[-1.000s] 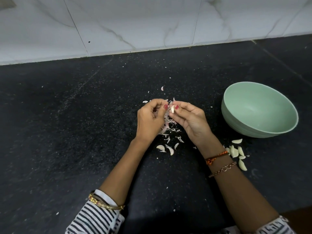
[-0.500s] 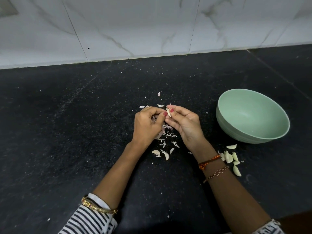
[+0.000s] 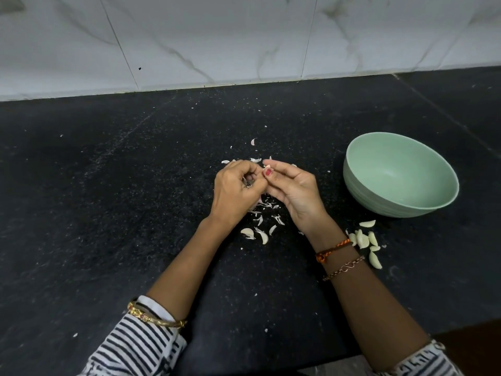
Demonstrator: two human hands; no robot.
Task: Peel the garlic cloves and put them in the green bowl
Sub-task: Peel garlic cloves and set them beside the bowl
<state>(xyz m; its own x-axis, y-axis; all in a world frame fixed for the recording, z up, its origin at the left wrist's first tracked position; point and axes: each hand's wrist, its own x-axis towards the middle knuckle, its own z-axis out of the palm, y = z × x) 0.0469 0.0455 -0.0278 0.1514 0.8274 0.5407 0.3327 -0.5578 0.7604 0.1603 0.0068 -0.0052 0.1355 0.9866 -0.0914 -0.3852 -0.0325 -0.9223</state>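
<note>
- Head view: one green bowl stands on the dark surface, right of the hands, and holds no cloves.
- Peeled cloves: about six lie in a cluster just in front of the bowl, beside the right wrist.
- Left hand and right hand meet above a scatter of skins; both sets of fingers are curled, pinching one garlic clove between them.
- Compared with half a second earlier, the hands remain together on the clove; the bowl and cloves lie unchanged on the surface.
</note>
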